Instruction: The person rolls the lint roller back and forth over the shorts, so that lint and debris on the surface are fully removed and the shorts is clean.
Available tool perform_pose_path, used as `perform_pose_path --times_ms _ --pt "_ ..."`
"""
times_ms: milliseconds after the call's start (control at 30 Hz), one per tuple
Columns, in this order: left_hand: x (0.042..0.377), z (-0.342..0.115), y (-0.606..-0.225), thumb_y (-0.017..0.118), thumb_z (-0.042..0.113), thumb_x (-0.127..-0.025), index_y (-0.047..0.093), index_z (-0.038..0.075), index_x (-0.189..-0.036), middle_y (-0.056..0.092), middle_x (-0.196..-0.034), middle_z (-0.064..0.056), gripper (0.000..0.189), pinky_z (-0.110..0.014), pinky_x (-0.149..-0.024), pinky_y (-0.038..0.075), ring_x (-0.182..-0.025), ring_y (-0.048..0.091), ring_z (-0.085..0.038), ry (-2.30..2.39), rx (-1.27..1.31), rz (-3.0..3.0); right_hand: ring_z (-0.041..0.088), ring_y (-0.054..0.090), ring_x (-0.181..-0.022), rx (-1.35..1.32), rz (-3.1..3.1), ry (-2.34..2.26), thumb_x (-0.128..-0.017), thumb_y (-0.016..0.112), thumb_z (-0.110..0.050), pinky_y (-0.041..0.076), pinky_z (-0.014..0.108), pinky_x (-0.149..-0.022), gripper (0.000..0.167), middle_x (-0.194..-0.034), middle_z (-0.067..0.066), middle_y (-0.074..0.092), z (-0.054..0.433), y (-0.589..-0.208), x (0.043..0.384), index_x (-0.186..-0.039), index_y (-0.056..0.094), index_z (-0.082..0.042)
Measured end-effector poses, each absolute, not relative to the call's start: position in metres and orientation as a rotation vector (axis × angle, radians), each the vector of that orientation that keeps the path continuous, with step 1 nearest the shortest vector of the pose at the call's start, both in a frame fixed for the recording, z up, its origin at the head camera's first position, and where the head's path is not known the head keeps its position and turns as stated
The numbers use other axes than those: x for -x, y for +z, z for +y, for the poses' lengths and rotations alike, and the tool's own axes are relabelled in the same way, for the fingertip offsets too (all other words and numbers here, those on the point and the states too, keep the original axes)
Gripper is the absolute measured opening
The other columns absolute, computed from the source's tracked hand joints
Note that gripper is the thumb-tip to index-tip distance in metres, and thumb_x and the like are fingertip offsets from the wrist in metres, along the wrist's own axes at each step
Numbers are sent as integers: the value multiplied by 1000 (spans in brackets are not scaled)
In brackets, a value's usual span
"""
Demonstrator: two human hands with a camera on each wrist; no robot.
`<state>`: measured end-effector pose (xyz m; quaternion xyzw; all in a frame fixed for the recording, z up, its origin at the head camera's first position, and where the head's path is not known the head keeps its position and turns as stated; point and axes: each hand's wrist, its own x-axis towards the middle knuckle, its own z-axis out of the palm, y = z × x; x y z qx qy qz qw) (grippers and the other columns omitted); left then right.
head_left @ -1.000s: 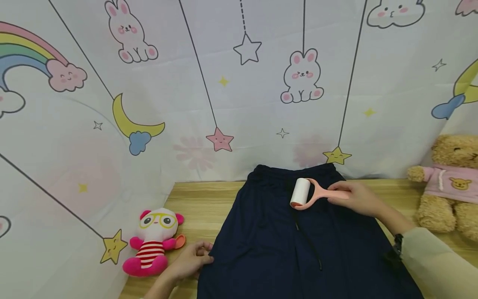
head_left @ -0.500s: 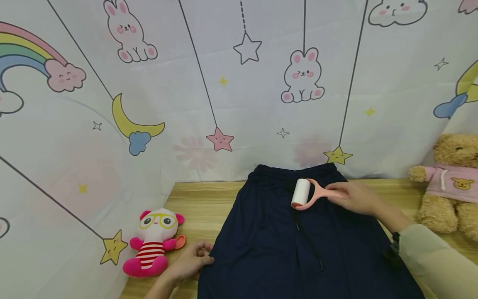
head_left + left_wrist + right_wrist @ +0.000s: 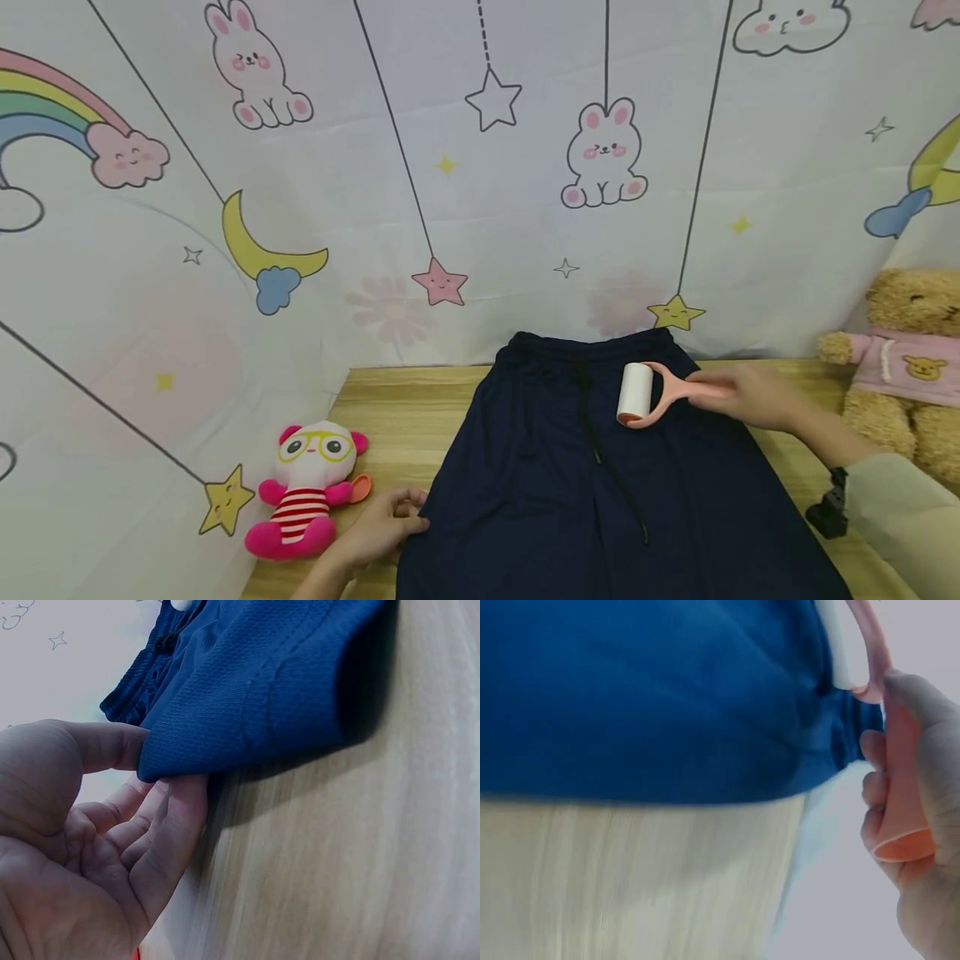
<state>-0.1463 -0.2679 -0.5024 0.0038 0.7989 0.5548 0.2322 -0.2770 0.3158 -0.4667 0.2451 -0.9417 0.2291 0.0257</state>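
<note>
Dark navy shorts (image 3: 540,483) lie spread on the wooden table, waistband toward the back and a black drawstring (image 3: 621,492) down the front. My left hand (image 3: 386,527) pinches the left side edge of the shorts; in the left wrist view the thumb lies on top of the fabric (image 3: 247,697) and the fingers beneath. My right hand (image 3: 757,400) grips the pink handle of a lint roller (image 3: 636,392), fingers wrapped round it in the right wrist view. The roller's white cylinder overlaps the upper right of the shorts, just below the waistband.
A pink and white panda plush (image 3: 303,492) with yellow glasses sits left of the shorts. At the right edge sits a brown teddy bear (image 3: 911,367) in a pink top. A patterned white cloth backdrop (image 3: 517,208) rises behind the wooden table (image 3: 408,400).
My right hand has moved the lint roller to the right across the shorts, away from the drawstring. My left hand keeps its hold at the side edge.
</note>
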Motion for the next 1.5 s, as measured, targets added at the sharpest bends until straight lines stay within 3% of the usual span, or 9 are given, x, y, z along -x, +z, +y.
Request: perform_pose_path --times_ms 267,467,633,900,1067,1167,1433,1500 --pt "146 -269 -500 70 7 -94 57 -4 -120 63 -85 -5 31 -31 -55 57 -75 65 -19 1529 -6 2192 9 68 -79 -700 -2942 656 -98 70 -48 54 39 -67 44 -108 0 76 341 -455 267 -127 75 -16" --pt "146 -269 -501 70 7 -94 58 -4 -120 63 -84 -5 31 -32 -55 57 -75 65 -19 1538 -11 2185 5 61 -67 -630 -2970 603 -97 70 -50 50 36 -62 40 -99 -7 76 358 -448 262 -127 76 -23" --pt "146 -269 -501 69 7 -94 58 -4 -120 63 -84 -5 30 -30 -54 56 -75 65 -19 1533 -17 2189 7 51 -53 -596 -3026 593 -98 70 -49 42 32 -56 46 -92 -8 74 371 -444 254 -131 74 -18" --pt "147 -268 -501 70 7 -94 58 -3 -119 64 -85 -5 30 -31 -54 57 -75 66 -19 1532 -20 2186 8 47 -47 -579 -3048 505 -97 71 -48 38 29 -50 50 -99 0 76 383 -435 245 -130 73 -12" --pt "147 -268 -501 70 7 -94 58 -3 -119 64 -85 -5 30 -31 -54 57 -76 66 -19 1539 -22 2179 10 40 -41 -546 -3040 447 -97 71 -47 34 28 -47 51 -68 -10 63 393 -434 241 -131 73 -10" --pt "148 -267 -501 70 7 -94 57 -4 -120 64 -85 -5 31 -30 -54 56 -76 66 -19 1544 -25 2176 12 36 -40 -522 -3033 414 -97 71 -47 33 28 -46 52 -57 -11 52 398 -434 238 -131 72 -8" --pt "146 -266 -500 70 8 -94 58 -3 -120 63 -84 -5 31 -29 -53 55 -74 65 -19 1526 -12 2186 11 35 -39 -526 -3014 369 -97 72 -45 34 28 -48 47 -56 -12 48 405 -433 233 -128 75 -11" --pt "146 -266 -500 70 8 -94 58 -3 -120 63 -84 -5 31 -29 -53 55 -74 64 -18 1523 -8 2188 12 36 -40 -531 -3024 408 -97 71 -46 34 29 -48 48 -60 -10 55 403 -435 233 -129 74 -10"
